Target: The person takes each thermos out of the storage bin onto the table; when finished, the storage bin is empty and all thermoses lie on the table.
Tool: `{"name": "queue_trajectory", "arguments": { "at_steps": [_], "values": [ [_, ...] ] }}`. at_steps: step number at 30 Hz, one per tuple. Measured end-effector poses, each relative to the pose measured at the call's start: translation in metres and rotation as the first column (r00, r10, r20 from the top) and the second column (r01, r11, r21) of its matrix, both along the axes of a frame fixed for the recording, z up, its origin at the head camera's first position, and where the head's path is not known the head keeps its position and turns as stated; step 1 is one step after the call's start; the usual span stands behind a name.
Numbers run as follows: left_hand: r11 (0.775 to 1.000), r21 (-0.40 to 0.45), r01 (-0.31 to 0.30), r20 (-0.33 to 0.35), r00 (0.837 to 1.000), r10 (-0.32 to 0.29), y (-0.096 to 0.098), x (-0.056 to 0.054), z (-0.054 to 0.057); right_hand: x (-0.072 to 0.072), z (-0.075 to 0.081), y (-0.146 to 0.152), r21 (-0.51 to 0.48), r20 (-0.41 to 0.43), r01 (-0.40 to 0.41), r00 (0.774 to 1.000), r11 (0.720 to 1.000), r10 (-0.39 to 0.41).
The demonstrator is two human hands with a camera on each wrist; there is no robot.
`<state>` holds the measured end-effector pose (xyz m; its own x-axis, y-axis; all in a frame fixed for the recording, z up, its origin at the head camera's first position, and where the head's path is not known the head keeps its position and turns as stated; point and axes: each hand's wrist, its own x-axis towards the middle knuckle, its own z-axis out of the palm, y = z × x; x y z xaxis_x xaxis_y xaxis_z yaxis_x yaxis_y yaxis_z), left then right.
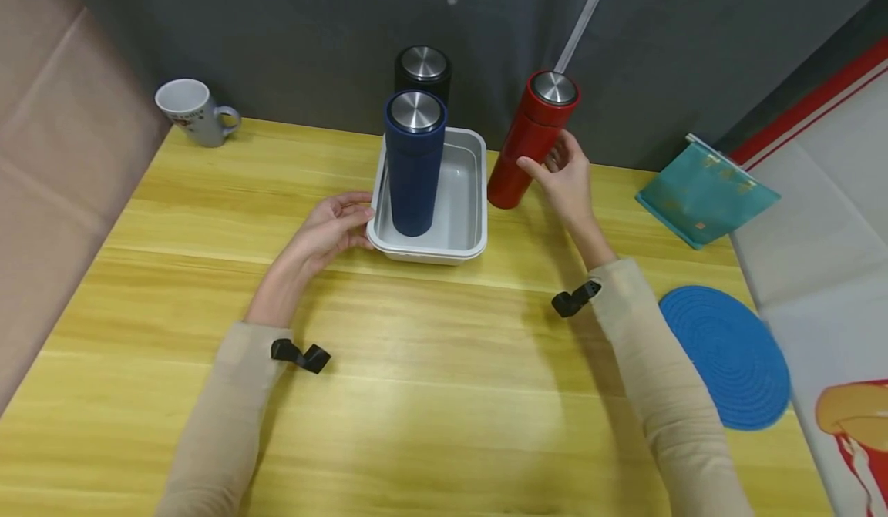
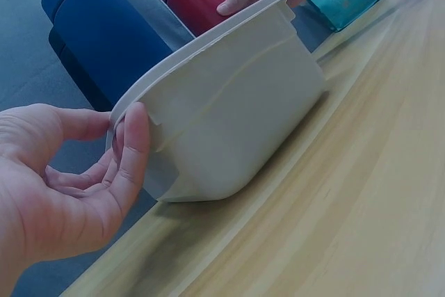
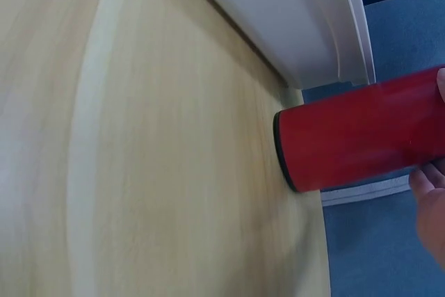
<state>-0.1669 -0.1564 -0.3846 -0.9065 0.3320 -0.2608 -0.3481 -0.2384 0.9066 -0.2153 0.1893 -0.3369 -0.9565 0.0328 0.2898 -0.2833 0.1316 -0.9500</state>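
A grey-white plastic bin (image 1: 463,186) stands on the wooden table, a dark blue thermos flask (image 1: 415,170) upright inside it. My left hand (image 1: 329,228) pinches the bin's left rim; the left wrist view shows the thumb and a finger at the rim's corner (image 2: 132,113). To the bin's right, my right hand (image 1: 565,178) grips a red thermos flask (image 1: 527,139) with a steel-topped lid, thumb and fingers on opposite sides. In the right wrist view the red flask's dark base is at the tabletop close to the bin; whether it touches cannot be told.
A black thermos flask (image 1: 423,70) stands behind the blue one, partly hidden. At the back left is a grey mug (image 1: 197,112). On the right are a teal pouch (image 1: 704,193) and a round blue mat (image 1: 728,355). A dark wall (image 1: 291,47) runs along the table's back edge.
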Motion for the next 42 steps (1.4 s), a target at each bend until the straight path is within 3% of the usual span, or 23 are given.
{"name": "queue_trajectory", "arguments": {
  "at_steps": [13, 21, 26, 35, 42],
  "values": [
    [1.0, 0.007, -0.009, 0.006, 1.0, 0.009, 0.0, 0.0, 0.0, 0.016, -0.005, 0.023, -0.048, -0.019, -0.045, 0.999, 0.998, 0.044],
    [1.0, 0.022, -0.006, 0.021, 1.0, 0.006, 0.0, 0.0, 0.0, 0.052, -0.013, 0.033, -0.016, -0.039, -0.082, 0.996, 0.996, 0.082],
    [1.0, 0.027, -0.007, 0.019, 1.0, 0.007, -0.001, -0.001, 0.0, 0.063, -0.019, 0.02, 0.027, -0.095, -0.14, 0.985, 0.99, 0.142],
    [0.999, 0.042, -0.011, 0.019, 1.0, 0.01, -0.004, -0.002, -0.002, 0.051, -0.017, -0.041, 0.048, -0.085, -0.287, 0.953, 0.957, 0.29],
    [0.999, 0.05, -0.004, 0.012, 1.0, 0.004, -0.002, -0.002, -0.002, 0.039, -0.019, -0.077, 0.097, 0.002, -0.355, 0.934, 0.93, 0.357]
  ]
}}
